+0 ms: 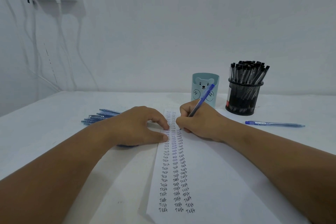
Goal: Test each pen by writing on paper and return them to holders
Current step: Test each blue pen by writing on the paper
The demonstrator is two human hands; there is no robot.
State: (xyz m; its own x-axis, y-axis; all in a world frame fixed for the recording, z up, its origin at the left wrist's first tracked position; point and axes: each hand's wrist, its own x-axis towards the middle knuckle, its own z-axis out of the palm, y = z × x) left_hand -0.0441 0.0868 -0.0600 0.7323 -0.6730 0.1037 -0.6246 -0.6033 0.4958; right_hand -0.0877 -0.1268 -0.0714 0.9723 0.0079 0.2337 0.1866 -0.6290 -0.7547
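The white tabletop carries a long white paper sheet with three columns of handwritten "Test" words running toward the person. It lies straight under both hands, probably so each pen's mark lands in a tidy row. The left hand lies just left of the writing grip with fingertips pressed on the sheet's edge, apparently to keep it from sliding; whether it also holds something beneath the palm cannot be told.

Beyond the grip and to its right stands a black wire-mesh holder packed with black-capped pens, likely those already tested. Nearer, directly behind the grip, is a pale teal bear-printed holder, which looks empty from here.

Left of the grip, past the left hand, a cluster of blue pens lies flat, seemingly waiting. One loose blue pen lies well right of the grip.

The right hand pinches a blue translucent ballpoint pen, tip down at the third column's top.
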